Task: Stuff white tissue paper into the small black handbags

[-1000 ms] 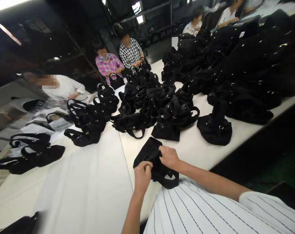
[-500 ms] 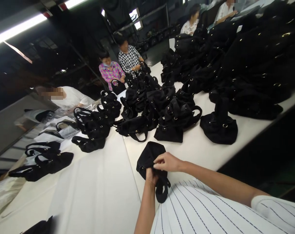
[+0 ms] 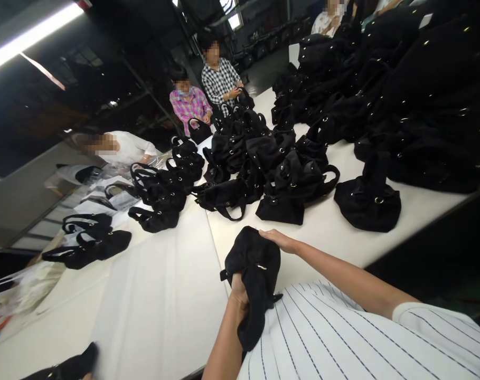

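Note:
A black fabric handbag (image 3: 253, 253) is held up off the near edge of the white table, in front of my striped shirt. A metal ring shows on its side, and a wide handle (image 3: 253, 327) hangs down over my left wrist. My left hand (image 3: 238, 287) supports the bag from below and within, its fingers hidden by the cloth. At the bag's upper right edge, my right hand (image 3: 278, 240) grips the fabric between thumb and fingers, partly hidden. Another handbag (image 3: 368, 203) stands upright on the table to the right.
Several black handbags (image 3: 279, 195) are heaped ahead, with a bigger dark pile (image 3: 430, 105) at the right. More bags (image 3: 156, 219) line the left side near plastic wrapping (image 3: 37, 290). Co-workers, one in a checked shirt (image 3: 219, 79), work beyond the white table (image 3: 156, 295).
The handbag has been turned, so its ring and wide handle now face me. My right hand has moved from the bag's middle to its far right edge. The view has shifted slightly.

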Available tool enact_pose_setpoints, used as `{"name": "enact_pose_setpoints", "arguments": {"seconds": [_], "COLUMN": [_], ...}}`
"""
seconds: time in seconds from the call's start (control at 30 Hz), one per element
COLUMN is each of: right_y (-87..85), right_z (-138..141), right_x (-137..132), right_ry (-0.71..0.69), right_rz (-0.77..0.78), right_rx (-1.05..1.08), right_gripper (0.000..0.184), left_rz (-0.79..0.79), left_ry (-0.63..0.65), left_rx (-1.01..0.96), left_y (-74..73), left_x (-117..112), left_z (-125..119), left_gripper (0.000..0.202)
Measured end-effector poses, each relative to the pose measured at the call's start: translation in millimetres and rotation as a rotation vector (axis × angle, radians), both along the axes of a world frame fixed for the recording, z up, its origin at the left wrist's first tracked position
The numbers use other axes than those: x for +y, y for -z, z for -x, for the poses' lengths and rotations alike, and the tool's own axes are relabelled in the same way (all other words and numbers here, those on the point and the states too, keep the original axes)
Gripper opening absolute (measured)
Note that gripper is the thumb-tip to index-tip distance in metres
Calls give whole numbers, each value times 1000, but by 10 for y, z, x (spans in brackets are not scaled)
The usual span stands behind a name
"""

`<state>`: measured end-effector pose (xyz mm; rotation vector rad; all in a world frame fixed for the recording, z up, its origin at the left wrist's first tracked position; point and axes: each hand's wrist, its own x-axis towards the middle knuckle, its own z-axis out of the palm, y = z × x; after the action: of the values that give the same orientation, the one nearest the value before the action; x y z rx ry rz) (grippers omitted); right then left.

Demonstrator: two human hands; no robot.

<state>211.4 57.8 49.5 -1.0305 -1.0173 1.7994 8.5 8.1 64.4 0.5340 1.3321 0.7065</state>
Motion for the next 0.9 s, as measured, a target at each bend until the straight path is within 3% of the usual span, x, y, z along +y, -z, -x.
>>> {"name": "enact_pose_setpoints", "arguments": {"seconds": [0.1,0.2,0.33,0.37,0.43,0.57,0.67,0.73,0.8,0.87,0.9], "right_y": [214,433,638,664,677,497,193,-21,-166,-197,-171], "right_z": [-37,-154,-292,-314,-343,-326,-156,62,319,530,591], "right_x": [-65,-35,69,87,113,215,335,359,291,152,80], "right_ry": [28,127,141,127,83,99,169,34,-251,-460,-486], "right_rz": [145,203,247,256,242,112,-63,-269,-409,-436,-445], "right_rx": [107,70,-68,-91,-136,-598,-882,-950,-1017,-1153,-1258], "right_gripper": [56,51,49,49,50,45,45,59,80,98,101], "left_rz": [-49,-69,-280,-342,-436,-453,-312,-228,-180,-153,-145], "left_ry": [116,174,485,530,492,301,312,414,527,590,604], "left_rx": [42,89,423,526,709,977,985,1007,1066,1119,1136], "left_y": [-91,-195,-291,-295,-274,-152,-61,-21,-1,0,-6], "left_x": [60,179,208,189,143,88,83,91,109,142,162], "left_z": [-106,-19,326,397,479,386,156,-9,-130,-175,-168], "left_gripper": [42,29,16,19,22,30,46,53,58,62,62]}}
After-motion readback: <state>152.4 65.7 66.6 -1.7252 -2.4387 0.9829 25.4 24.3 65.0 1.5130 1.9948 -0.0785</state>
